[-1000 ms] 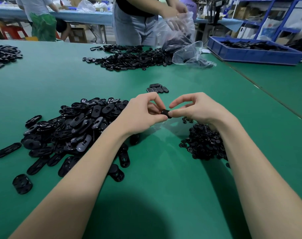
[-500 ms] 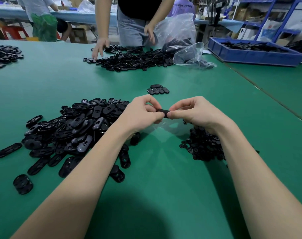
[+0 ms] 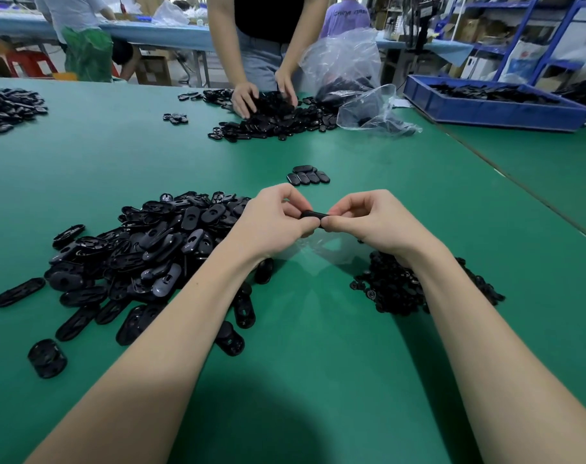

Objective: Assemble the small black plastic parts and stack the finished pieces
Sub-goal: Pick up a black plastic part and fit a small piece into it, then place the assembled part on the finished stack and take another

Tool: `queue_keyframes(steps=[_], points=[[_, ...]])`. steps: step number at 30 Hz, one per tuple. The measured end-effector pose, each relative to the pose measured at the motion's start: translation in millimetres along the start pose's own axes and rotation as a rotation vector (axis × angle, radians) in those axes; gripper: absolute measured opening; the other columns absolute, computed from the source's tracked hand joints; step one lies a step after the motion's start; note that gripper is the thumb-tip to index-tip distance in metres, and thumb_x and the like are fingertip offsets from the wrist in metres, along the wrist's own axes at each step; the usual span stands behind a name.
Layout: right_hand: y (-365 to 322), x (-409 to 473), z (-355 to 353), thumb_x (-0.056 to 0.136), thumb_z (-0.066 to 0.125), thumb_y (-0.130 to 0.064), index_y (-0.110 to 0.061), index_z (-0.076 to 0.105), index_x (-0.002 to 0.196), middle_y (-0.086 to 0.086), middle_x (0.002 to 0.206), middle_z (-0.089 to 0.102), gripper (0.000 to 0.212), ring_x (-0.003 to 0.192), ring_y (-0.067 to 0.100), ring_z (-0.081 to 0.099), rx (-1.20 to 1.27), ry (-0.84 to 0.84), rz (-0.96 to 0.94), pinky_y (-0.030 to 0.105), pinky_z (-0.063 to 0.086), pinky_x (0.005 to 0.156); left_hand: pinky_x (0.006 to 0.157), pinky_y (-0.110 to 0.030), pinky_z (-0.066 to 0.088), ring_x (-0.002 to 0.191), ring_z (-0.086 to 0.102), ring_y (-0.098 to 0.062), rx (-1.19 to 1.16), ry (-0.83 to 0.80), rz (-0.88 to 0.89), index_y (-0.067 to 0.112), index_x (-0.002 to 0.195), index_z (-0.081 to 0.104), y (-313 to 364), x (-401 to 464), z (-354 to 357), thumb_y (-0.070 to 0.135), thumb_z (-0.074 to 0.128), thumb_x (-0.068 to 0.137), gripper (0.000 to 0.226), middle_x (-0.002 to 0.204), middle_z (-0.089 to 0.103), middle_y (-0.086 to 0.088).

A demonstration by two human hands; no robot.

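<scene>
both forearms angled inward above the green table, left hand and right hand pinching one black oval part between curled fingertips, oval-part pile at 9 o'clock

Table is plain green; parts and held piece are black; bin is blue; bag is clear.
</scene>
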State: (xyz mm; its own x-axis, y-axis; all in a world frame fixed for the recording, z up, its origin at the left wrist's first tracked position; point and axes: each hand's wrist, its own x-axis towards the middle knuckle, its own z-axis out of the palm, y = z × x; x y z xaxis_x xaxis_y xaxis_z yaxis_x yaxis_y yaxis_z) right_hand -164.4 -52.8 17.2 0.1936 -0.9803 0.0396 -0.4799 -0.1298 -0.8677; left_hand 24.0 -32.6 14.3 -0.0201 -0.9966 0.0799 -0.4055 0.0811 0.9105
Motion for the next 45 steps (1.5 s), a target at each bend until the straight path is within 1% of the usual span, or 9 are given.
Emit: queue_keyframes(steps=[12,20,22,25,29,33,37,41,45], points=[[-1,-2,1,0.083,0.084,-0.024,-0.015,0.074,0.079,-0.01,0.059,0.06,0.014,0.043,0.0,0.04,-0.007,-0.011,0.013,0.011,0.028,0.042,0.073,-0.029,0.052,0.081,0.075,-0.022,-0.009,-0.011,-0.017,0.017,0.083,0.065,-2,0,0,0.011,0.081,0.079,0.018,0.077,0.077,-0.004],[-1,1,0,0.082,0.083,-0.027,-0.017,0.073,0.077,-0.011,0.059,0.061,0.015,0.045,0.001,0.043,-0.036,-0.004,-0.022,0.011,0.031,0.044,0.091,-0.044,0.058,0.078,0.076,-0.019,-0.049,-0.015,-0.029,0.018,0.085,0.065,-3,1,-2,0.014,0.083,0.079,0.019,0.077,0.077,-0.002],[-2,1,0,0.081,0.083,-0.027,-0.017,0.073,0.077,-0.011,0.059,0.062,0.015,0.046,0.0,0.044,-0.051,0.005,-0.014,0.013,0.032,0.045,0.088,-0.04,0.059,0.078,0.076,-0.017,-0.046,0.0,-0.036,0.019,0.085,0.065,-3,0,0,0.016,0.083,0.079,0.02,0.076,0.077,-0.001],[-3,1,2,0.079,0.082,-0.028,-0.019,0.07,0.074,-0.013,0.056,0.06,0.016,0.045,0.0,0.044,-0.079,0.047,-0.007,0.012,0.033,0.045,0.07,-0.029,0.053,0.078,0.075,-0.015,-0.025,0.047,-0.046,0.021,0.085,0.065,-2,-1,6,0.02,0.083,0.079,0.019,0.077,0.077,0.001],[-5,0,12,0.079,0.082,-0.03,-0.022,0.069,0.076,-0.014,0.059,0.063,0.015,0.047,-0.003,0.049,-0.136,0.126,-0.069,0.008,0.035,0.048,0.066,-0.025,0.049,0.08,0.074,-0.018,-0.002,0.109,-0.037,0.024,0.084,0.065,-1,-2,5,0.02,0.081,0.079,0.017,0.078,0.076,0.001],[-11,-2,9,0.079,0.082,-0.032,-0.035,0.067,0.093,-0.019,0.073,0.07,0.021,0.054,0.002,0.052,-0.25,0.111,-0.208,0.023,0.048,0.062,0.084,-0.034,0.054,0.073,0.069,-0.016,-0.096,0.111,-0.046,0.023,0.091,0.065,-2,-2,0,0.02,0.078,0.081,0.017,0.072,0.076,0.002],[-10,7,21,0.08,0.074,-0.044,-0.043,0.066,0.095,-0.028,0.078,0.069,0.017,0.064,-0.004,0.054,-0.472,0.225,-0.26,0.026,0.045,0.064,0.092,-0.042,0.057,0.08,0.073,-0.018,-0.192,0.107,-0.087,0.025,0.103,0.063,-4,1,-1,0.034,0.08,0.072,0.037,0.079,0.078,0.002],[-8,41,21,0.082,0.075,-0.041,-0.04,0.07,0.094,-0.021,0.087,0.069,0.014,0.089,0.009,0.064,-0.478,0.225,-0.081,0.027,0.042,0.073,0.077,-0.018,0.049,0.086,0.067,-0.007,0.058,0.137,-0.068,0.025,0.106,0.064,-10,5,-2,0.038,0.077,0.083,0.029,0.099,0.073,0.009],[-9,88,21,0.084,0.074,-0.036,-0.034,0.073,0.093,-0.007,0.106,0.075,0.01,0.107,0.02,0.068,-0.486,0.26,0.085,0.03,0.054,0.089,0.067,-0.003,0.036,0.067,0.053,0.015,0.253,0.053,0.052,0.025,0.094,0.071,-7,3,3,0.037,0.072,0.087,0.014,0.093,0.072,0.015]])
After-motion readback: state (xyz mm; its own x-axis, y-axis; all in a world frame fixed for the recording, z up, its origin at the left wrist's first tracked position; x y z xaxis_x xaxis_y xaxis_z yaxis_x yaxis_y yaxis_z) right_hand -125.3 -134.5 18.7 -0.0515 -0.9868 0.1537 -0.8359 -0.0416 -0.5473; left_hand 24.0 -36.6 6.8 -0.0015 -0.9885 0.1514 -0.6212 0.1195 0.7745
